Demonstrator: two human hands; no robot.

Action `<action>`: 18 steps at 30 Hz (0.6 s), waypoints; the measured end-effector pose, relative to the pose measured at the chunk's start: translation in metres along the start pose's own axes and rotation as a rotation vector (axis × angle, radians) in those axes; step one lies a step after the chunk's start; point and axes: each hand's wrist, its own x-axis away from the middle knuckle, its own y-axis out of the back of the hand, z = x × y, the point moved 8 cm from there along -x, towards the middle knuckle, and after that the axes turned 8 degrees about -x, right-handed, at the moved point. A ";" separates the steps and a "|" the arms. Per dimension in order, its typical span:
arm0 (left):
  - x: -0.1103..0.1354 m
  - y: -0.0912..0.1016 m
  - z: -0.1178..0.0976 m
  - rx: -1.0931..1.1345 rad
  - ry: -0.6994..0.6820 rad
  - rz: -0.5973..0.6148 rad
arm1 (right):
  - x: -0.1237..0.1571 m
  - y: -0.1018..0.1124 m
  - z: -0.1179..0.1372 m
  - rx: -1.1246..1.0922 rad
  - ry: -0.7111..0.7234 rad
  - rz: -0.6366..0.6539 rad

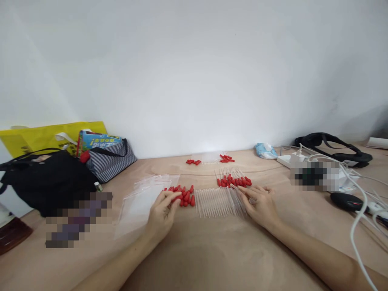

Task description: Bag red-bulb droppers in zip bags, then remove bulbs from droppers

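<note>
My left hand [162, 210] is closed in a pinch at the pile of red rubber bulbs [185, 198], with one red rubber bulb [177, 197] at its fingertips. Between thumb and fingers of my right hand [261, 204] is a thin clear dropper tube [234, 186], its end poking out to the left. A row of clear dropper tubes [214, 202] lies side by side between both hands. Just behind the row are several droppers with red bulbs [232, 180] fitted on clear stems. My right fingers partly cover the row's right end.
Clear plastic bags [138, 206] lie left of my left hand. Farther back are more red bulbs [193, 162] and another red group [226, 158]. Bags [54, 182] stand at left. A tissue pack [265, 150], black headset [333, 149], mouse [345, 201] and white cables [353, 238] occupy the right.
</note>
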 end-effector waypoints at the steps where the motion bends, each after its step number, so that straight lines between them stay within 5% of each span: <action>1: -0.003 0.005 0.008 -0.030 0.054 -0.034 | 0.000 -0.001 -0.003 0.033 -0.031 0.003; 9: -0.019 0.010 0.064 -0.082 0.277 -0.028 | 0.002 -0.018 -0.004 0.245 -0.040 0.188; 18: -0.033 -0.014 0.085 -0.194 0.344 0.183 | 0.007 -0.032 0.005 0.279 -0.029 0.386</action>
